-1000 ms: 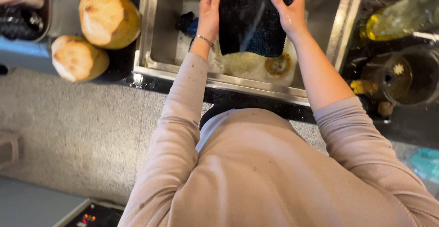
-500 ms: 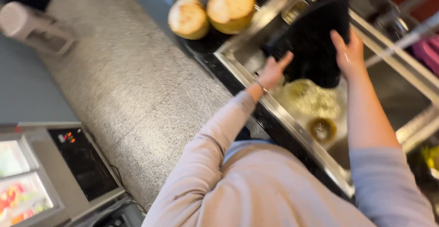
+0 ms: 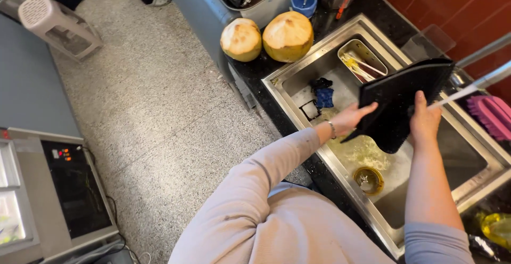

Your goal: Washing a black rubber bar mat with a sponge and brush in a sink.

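Black mat (image 3: 396,101) held between left hand (image 3: 351,117) and right hand (image 3: 424,119).

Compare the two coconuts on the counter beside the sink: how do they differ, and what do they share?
The right coconut is larger than the left coconut. The right coconut sits against the sink rim; the left coconut sits farther from it, nearer the counter edge. The two touch. Both are pale tan, trimmed of husk, and lie untouched on the dark counter.
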